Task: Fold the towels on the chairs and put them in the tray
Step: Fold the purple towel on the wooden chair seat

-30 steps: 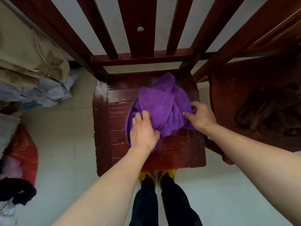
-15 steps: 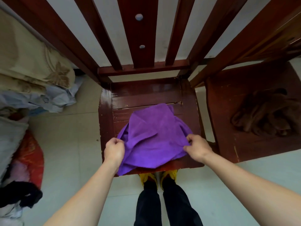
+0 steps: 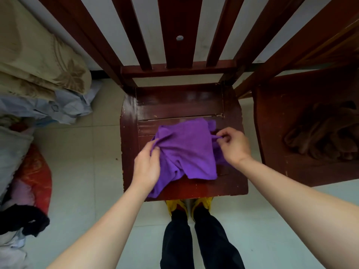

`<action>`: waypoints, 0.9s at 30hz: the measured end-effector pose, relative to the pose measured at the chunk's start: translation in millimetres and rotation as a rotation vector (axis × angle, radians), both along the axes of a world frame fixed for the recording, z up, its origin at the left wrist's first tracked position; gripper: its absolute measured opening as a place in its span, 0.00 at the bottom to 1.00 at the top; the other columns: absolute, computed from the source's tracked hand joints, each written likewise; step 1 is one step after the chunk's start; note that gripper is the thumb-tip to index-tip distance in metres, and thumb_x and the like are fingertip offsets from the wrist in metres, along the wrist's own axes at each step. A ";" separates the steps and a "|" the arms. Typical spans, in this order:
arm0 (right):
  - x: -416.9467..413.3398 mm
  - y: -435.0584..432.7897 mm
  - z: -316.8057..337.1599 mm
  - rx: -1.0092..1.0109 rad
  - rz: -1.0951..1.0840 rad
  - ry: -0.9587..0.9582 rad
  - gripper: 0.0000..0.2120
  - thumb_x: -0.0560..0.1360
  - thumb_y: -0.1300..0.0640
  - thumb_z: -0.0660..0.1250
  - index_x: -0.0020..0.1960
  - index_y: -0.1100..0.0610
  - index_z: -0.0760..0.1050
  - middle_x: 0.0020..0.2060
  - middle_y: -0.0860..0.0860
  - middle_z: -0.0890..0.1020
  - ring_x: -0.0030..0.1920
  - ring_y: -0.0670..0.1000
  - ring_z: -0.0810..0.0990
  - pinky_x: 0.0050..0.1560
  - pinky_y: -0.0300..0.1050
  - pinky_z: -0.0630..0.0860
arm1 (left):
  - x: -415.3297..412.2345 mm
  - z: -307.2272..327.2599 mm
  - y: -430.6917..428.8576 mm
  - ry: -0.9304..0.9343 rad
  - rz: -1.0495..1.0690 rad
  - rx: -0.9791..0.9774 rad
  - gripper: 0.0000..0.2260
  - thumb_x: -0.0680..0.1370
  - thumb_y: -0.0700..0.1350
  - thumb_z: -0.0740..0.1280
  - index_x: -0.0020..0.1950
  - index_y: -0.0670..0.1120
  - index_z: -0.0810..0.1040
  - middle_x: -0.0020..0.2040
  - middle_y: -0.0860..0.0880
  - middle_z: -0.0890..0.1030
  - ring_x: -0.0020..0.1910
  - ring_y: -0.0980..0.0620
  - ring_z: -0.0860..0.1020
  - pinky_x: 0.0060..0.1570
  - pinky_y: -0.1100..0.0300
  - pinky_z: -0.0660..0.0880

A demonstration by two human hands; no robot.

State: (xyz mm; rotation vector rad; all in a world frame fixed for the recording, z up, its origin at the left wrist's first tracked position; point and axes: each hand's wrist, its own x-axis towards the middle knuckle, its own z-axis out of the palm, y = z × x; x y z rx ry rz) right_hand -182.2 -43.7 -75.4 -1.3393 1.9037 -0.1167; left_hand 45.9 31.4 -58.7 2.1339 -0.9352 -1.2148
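Both hands [image 3: 191, 156] pinch purple towel's [image 3: 186, 150] opposite edges.

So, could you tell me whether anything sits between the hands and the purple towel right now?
Nothing visible does: the left hand and right hand both already pinch the purple towel on the chair seat. No tray is in view.

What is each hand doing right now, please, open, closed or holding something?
Left hand: closed, pinching the left edge of the purple towel.
Right hand: closed, pinching a fold at the towel's right edge.
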 end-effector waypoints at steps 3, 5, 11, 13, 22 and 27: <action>-17.1 4.0 10.3 -0.029 -0.125 0.083 0.06 0.76 0.61 0.64 0.49 0.52 0.76 0.38 0.50 0.78 0.42 0.55 0.76 0.41 0.42 0.66 | 16.5 -3.8 -3.7 0.129 0.420 -0.009 0.12 0.75 0.39 0.58 0.37 0.48 0.78 0.38 0.50 0.77 0.39 0.51 0.72 0.42 0.56 0.68; -31.9 8.0 12.8 0.112 -0.108 0.188 0.05 0.76 0.59 0.63 0.47 0.52 0.77 0.46 0.55 0.82 0.48 0.59 0.78 0.44 0.44 0.69 | 24.6 -5.3 -2.2 0.165 0.639 0.039 0.13 0.69 0.36 0.57 0.26 0.48 0.69 0.31 0.49 0.66 0.35 0.51 0.64 0.36 0.56 0.60; -38.7 -6.9 21.5 0.209 0.019 0.251 0.09 0.79 0.52 0.62 0.55 0.53 0.78 0.56 0.56 0.81 0.57 0.61 0.79 0.51 0.48 0.71 | 21.7 -4.0 10.0 0.255 0.333 0.332 0.14 0.71 0.30 0.56 0.30 0.45 0.71 0.28 0.48 0.71 0.30 0.52 0.68 0.31 0.61 0.63; -26.4 -18.3 21.8 0.083 -0.054 0.063 0.18 0.76 0.47 0.67 0.65 0.51 0.73 0.58 0.51 0.79 0.58 0.56 0.78 0.55 0.48 0.72 | 17.5 -1.2 3.8 0.322 0.354 0.310 0.12 0.73 0.31 0.58 0.33 0.43 0.74 0.28 0.49 0.76 0.27 0.52 0.72 0.31 0.62 0.67; -3.6 -8.5 12.3 0.568 0.418 0.067 0.03 0.68 0.59 0.72 0.41 0.54 0.83 0.27 0.49 0.79 0.30 0.53 0.80 0.31 0.42 0.77 | 52.4 3.7 -41.2 0.194 0.732 -0.050 0.13 0.81 0.40 0.60 0.36 0.48 0.74 0.34 0.50 0.73 0.35 0.53 0.71 0.42 0.57 0.68; -24.6 -6.0 17.1 0.227 0.044 -0.215 0.05 0.73 0.58 0.73 0.48 0.55 0.85 0.42 0.49 0.85 0.46 0.50 0.82 0.53 0.45 0.77 | 64.3 17.2 -54.6 0.133 0.632 -0.114 0.12 0.82 0.41 0.60 0.39 0.49 0.76 0.36 0.51 0.74 0.37 0.54 0.71 0.40 0.60 0.70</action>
